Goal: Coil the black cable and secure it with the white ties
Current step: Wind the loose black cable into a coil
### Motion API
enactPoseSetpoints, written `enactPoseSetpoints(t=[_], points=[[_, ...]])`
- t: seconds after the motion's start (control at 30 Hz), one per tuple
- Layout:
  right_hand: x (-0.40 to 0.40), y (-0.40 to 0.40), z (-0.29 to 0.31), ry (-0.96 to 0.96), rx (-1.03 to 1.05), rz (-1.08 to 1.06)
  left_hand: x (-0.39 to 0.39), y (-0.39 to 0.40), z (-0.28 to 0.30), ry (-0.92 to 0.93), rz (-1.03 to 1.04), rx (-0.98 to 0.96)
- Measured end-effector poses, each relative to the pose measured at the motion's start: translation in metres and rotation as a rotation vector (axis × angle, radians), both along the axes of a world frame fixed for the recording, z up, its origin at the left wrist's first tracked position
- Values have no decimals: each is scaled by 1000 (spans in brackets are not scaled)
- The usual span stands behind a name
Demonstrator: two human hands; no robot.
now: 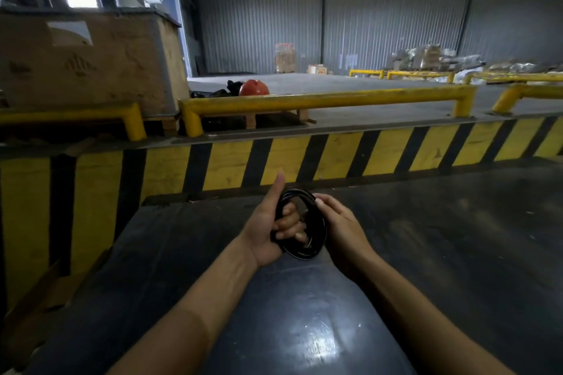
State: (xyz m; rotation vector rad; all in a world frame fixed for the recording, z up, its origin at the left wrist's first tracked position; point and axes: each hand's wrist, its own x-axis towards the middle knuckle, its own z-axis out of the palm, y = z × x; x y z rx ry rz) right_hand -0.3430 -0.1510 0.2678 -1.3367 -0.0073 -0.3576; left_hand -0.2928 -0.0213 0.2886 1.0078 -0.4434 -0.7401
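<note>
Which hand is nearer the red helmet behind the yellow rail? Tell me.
Left. The left hand, gripping the black cable coil with its thumb up, sits more directly below the red helmet. The right hand holds the coil's other side, farther right of it.

right fingers [323,203] hidden behind coil [316,240]

No text, label, brand or number can be read anywhere. The cardboard box [91,61] at the upper left carries dark printed marks, too blurred to make out. A small carton [318,69] far back by the wall shows a reddish mark, also illegible. The yellow and black striped barrier [335,155] bears only warning stripes, no words.
</note>
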Motion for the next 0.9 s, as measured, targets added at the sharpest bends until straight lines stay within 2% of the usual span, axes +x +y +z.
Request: enactPoseSetpoints(t=[0.07,0.2,0.33,0.4,0.6,0.67,0.77,0.83,0.9], points=[[-2,4,-2,-36,-135,-63,6,-3,-6,47,98,14],[-10,9,-7,-79,-268,26,17,-7,-16,102,322,134],[-13,-2,-20,-188,-655,-63,19,-21,-22,98,455,217],[-15,-20,-30,-189,-766,-83,11,-41,-25,99,499,266],[-23,-52,-64,-155,-808,55,-5,-73,-50,134,640,322],[-29,-57,-77,-144,-773,76,-9,-77,-63,178,628,347],[-30,-65,-91,-72,-753,-12,-13,-77,-82,230,541,379],[-25,-72,-97,-2,-812,-30,-15,-74,-90,190,524,492],[-23,-75,-105,56,-921,2,-17,-67,-97,31,515,694]])
